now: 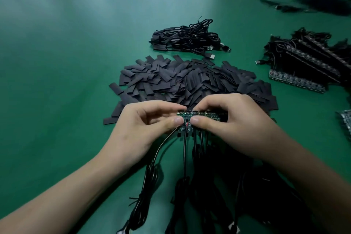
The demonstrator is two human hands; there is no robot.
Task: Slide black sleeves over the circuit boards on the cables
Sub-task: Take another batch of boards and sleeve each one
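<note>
The left hand (144,125) and the right hand (228,125) meet above the green desk (57,62), and both grip the same row of green circuit boards (206,114). The left hand's fingers (177,119) are clamped on the row's left end, thumb on the near face and the curled fingers behind it. The right hand's fingers (195,119) pinch the row just beside them, so the two thumb tips almost touch; a thin red wire (187,124) shows in the slit between them. The rest of the row runs on to the right, under the right hand's curled fingers and out past them.

Black cables (185,150) drop from the boards' near edge, just below the thumbs, and trail toward the person between the two wrists into a tangled heap on the desk.

Just beyond the fingers lies the pile of black sleeves (190,81); its nearest pieces are hidden behind the knuckles. Whether a sleeve is caught in the grip cannot be told.

Farther off, past the sleeves, rests a bundle of cables with plugs (186,38). Well apart to the right of the right hand's fingers lies a stack of board rows (307,62) with their cables.
</note>
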